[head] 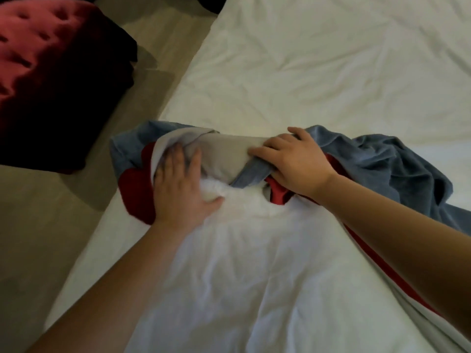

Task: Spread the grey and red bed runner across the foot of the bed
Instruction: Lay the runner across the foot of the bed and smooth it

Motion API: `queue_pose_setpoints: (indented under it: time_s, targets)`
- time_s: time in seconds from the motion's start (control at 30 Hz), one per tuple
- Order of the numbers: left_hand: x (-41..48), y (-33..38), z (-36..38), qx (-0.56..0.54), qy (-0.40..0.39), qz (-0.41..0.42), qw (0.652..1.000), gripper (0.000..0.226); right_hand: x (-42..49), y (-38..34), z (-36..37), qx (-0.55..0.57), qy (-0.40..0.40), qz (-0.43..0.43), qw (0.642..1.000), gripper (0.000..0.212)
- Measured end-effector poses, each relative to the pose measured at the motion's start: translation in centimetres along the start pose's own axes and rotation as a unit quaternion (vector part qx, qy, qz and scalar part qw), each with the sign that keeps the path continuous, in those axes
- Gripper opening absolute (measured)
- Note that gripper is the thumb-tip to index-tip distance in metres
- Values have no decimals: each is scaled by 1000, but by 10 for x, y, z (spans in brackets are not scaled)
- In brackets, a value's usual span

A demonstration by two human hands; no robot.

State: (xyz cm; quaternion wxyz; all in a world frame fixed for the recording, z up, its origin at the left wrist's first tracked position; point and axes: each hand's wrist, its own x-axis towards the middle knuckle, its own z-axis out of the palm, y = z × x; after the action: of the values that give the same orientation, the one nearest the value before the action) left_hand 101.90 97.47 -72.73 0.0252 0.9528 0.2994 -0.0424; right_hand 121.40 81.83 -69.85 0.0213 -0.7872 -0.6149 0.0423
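The room was dim and the picture soft, the white cotton bed sheet (305, 72) blown out to a glaring patch beside the motion-blurred left hand (178, 189), the crumpled grey and red fabric bed runner (224, 149) dull-toned, the beige floor (38, 250) and tufted red velvet cushion (38, 59) sunk in shadow, the sheet's edge bowed by the wide lens.

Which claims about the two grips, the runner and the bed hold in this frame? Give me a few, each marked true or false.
1. The left grip and the right grip both touch the bed runner. True.
2. The bed runner lies flat and fully spread. False: it is bunched and twisted on the white bedding.
3. The right grip's fingers curl round a fold of the bed runner. True.
4. A red cushion lies on the white bedding. False: the red tufted seat stands on the floor, left of the white bedding.
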Motion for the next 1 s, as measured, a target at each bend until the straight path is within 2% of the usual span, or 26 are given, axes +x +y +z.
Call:
queue_pose_setpoints:
  time_s: [0.1,0.17,0.23,0.33,0.4,0.43,0.53,0.67,0.73,0.8,0.87,0.93,1.0]
  targets:
    - [36,-1,-2,14,-44,19,999,133,21,-15,-2,48,41,85,994,34]
    - [50,-1,-1,12,-59,22,998,130,35,-26,-5,91,83,144,982,38]
    - [58,-2,-4,-8,-34,24,999,104,44,-31,-8,138,115,202,963,36]
    - [70,-7,-14,-43,37,75,996,44,47,-33,-18,183,129,242,944,31]
    - [74,-13,-28,-84,39,127,988,21,44,-32,-26,167,127,239,948,29]
    - [75,-16,-36,-112,28,148,982,17,42,-31,-29,149,125,235,952,28]
    - [85,-30,-59,-181,-63,182,964,39,39,-24,-39,118,130,236,956,28]
    - [126,-42,-85,-152,-251,158,943,37,52,-16,-47,89,141,243,956,35]
    - [152,-38,-92,-167,-291,147,931,33,63,-9,-47,84,143,273,948,36]
    - [177,-33,-96,-153,-276,158,936,25,76,3,-45,79,123,318,937,31]
    - [194,-28,-99,-107,-209,181,955,20,88,13,-41,70,79,372,922,18]
    - [199,-23,-97,-63,-99,187,975,36,94,16,-37,73,43,424,902,30]
    - [188,-15,-95,-80,38,201,976,35,92,10,-36,60,90,427,898,37]
